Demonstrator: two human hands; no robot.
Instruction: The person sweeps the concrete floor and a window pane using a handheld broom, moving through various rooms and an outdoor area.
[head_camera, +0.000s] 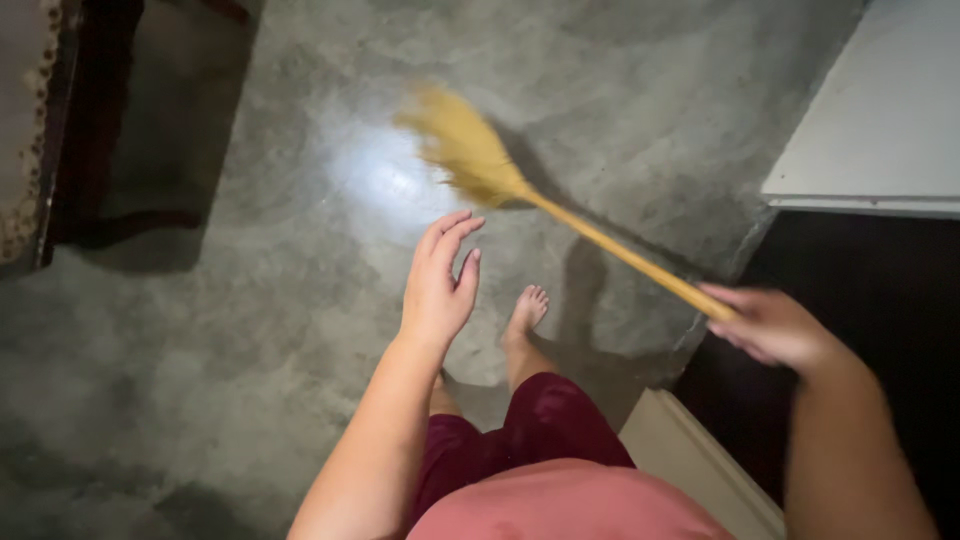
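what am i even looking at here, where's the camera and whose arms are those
There is just one picture, taken by a camera worn on a person's head and pointing down, so the arms are that person's own. The right hand grips the end of a yellow broom, whose bristle end is blurred by motion above the grey floor. The left hand is open and holds nothing. One bare foot shows below it. A white cabinet edge sits at the upper right, dark furniture at the upper left.
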